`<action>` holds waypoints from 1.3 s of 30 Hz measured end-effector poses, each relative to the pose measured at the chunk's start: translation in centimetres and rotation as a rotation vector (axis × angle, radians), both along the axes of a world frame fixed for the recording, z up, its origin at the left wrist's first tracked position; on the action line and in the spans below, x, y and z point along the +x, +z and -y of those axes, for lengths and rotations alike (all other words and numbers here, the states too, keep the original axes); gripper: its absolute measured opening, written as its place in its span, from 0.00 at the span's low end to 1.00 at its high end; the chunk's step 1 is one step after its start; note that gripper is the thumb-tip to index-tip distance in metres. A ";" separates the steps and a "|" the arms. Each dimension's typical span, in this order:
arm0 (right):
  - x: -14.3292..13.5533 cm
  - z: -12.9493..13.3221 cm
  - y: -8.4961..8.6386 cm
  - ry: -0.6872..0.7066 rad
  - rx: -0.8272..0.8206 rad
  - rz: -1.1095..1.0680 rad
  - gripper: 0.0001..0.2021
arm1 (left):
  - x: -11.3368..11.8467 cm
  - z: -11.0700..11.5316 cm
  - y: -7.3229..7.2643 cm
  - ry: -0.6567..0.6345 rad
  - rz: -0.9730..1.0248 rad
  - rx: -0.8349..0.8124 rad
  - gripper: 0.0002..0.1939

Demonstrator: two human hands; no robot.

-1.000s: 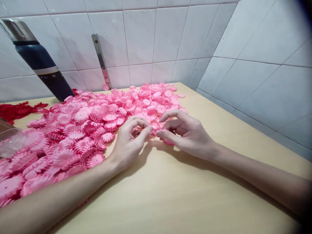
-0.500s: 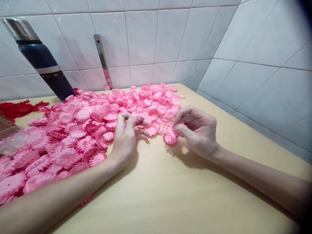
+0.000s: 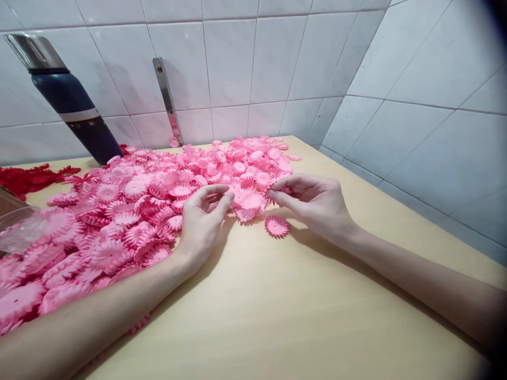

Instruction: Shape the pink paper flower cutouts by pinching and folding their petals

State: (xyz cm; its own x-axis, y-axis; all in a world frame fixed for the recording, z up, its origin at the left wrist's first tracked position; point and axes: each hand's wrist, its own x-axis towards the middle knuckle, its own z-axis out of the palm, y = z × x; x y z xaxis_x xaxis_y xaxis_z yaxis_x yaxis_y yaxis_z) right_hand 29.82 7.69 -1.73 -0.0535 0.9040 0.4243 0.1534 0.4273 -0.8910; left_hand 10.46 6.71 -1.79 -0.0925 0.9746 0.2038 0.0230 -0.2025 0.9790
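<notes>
Left hand (image 3: 203,224): curved beside pink discs (image 3: 134,188).
Right hand (image 3: 324,210): hovered near them.
Lone disc (image 3: 277,226): lay on counter (image 3: 301,316).

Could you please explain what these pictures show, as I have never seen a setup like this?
There is no machine here: a person works with two bare hands. All the pictures come from one camera worn on the head, looking forward and down, so the left hand and right hand reach in from the bottom corners. On the pale table lies a big heap of pink, notched discs, with one separate disc nearer the camera. Further left are red pieces and a dark blue bottle. Both hands have their fingertips at the heap's near edge; whether either grips a disc is too small to tell.
</notes>
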 end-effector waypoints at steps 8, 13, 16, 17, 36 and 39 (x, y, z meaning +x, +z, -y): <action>-0.4 0.3 0.0 0.074 -0.062 -0.021 0.15 | 0.2 0.9 0.3 -0.120 -0.176 0.160 0.11; -1.1 1.1 -0.1 0.250 -0.034 -0.002 0.13 | 0.4 1.4 0.7 -0.283 -0.286 0.151 0.10; -1.4 1.5 -0.1 0.273 -0.026 0.010 0.12 | 0.5 1.4 0.8 -0.322 -0.362 0.160 0.09; -1.4 1.6 -0.1 0.268 -0.028 0.016 0.12 | 0.5 1.4 0.8 -0.329 -0.380 0.158 0.09; -1.3 1.4 0.0 0.248 -0.007 -0.010 0.16 | 0.4 1.3 0.9 -0.320 -0.261 0.052 0.08; -1.3 1.6 0.0 0.283 -0.016 -0.014 0.16 | 0.4 1.2 0.8 -0.331 -0.221 0.050 0.07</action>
